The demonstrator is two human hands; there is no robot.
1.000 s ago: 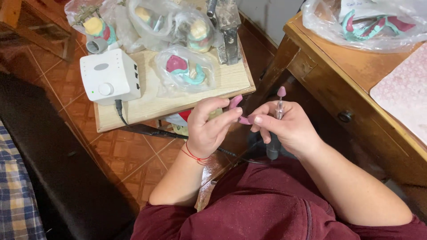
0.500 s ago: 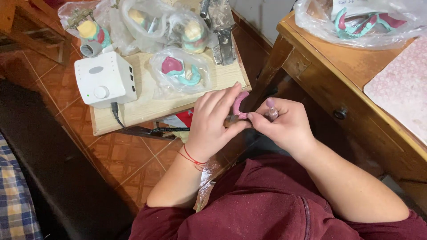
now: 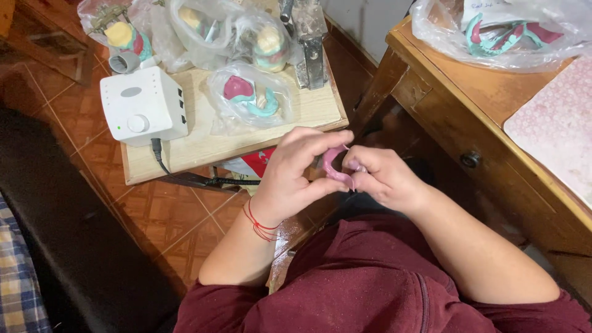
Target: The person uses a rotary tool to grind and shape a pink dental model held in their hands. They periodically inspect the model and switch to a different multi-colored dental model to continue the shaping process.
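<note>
both hands have drawn a little lower and closer together since a moment ago, and the thin tool that stood up from the right hand earlier no longer shows. the left hand [image 3: 295, 176] curls around a pink curved piece [image 3: 333, 168], fingers arched over its top and thumb beneath, so that grip is clenched on it. the right hand [image 3: 383, 179] meets it from the other side, fingertips pinching the same pink curved piece at its right end; whether anything else sits inside that fist cannot be told. the piece hangs in the air between the two hands, above the lap and just in front of the low wooden tabletop [image 3: 203, 143]. a red string bracelet [image 3: 260, 224] circles the left wrist.

on the low wooden tabletop stands a white control box [image 3: 143, 105] with a round knob, its black cable [image 3: 161, 159] dropping over the edge. just beside it lies a clear bag [image 3: 250, 97] holding red and teal moulds, with more bagged casts [image 3: 203, 28] behind. to the right, a wooden desk [image 3: 487, 105] carries another plastic bag [image 3: 502, 31] of teal and pink pieces.
</note>
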